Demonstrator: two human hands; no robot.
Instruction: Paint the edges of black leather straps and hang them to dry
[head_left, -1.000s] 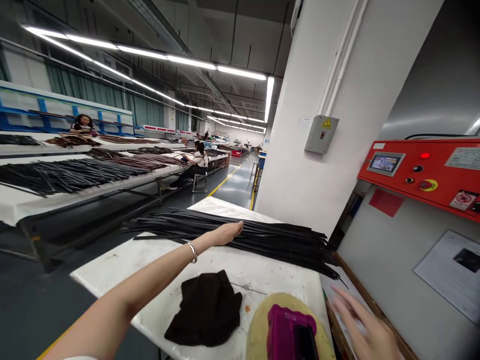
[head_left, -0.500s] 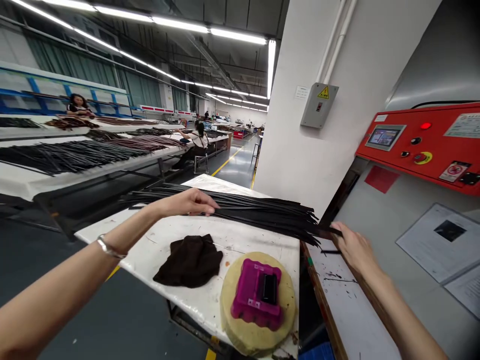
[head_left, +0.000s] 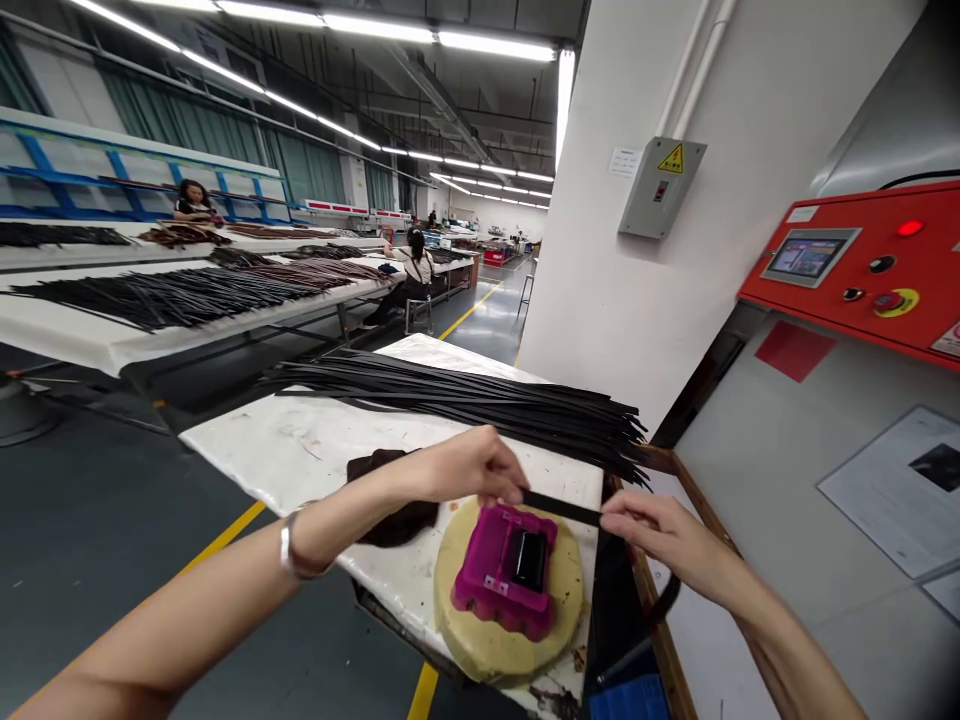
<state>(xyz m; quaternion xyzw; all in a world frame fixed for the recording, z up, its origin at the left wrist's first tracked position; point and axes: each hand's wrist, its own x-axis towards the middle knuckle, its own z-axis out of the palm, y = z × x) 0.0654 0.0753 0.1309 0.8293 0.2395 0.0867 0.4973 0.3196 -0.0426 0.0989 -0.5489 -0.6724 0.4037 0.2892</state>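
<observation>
The left hand (head_left: 469,468) and right hand (head_left: 660,535) pinch a narrow black strap (head_left: 561,508) by its two ends, just above a magenta block (head_left: 487,570) sitting on a round yellow foam pad (head_left: 480,640). A dark cloth (head_left: 397,525) lies partly beneath the left hand on the white worktop (head_left: 300,450), with a long bundle of black straps (head_left: 450,395) just beyond.

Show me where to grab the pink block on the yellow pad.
Grip the magenta block by its side edges, from above on the near side. It lies flat on the round pad, so those edges stand free, while the left hand, right hand and black strap sit beyond its far edge.
</observation>
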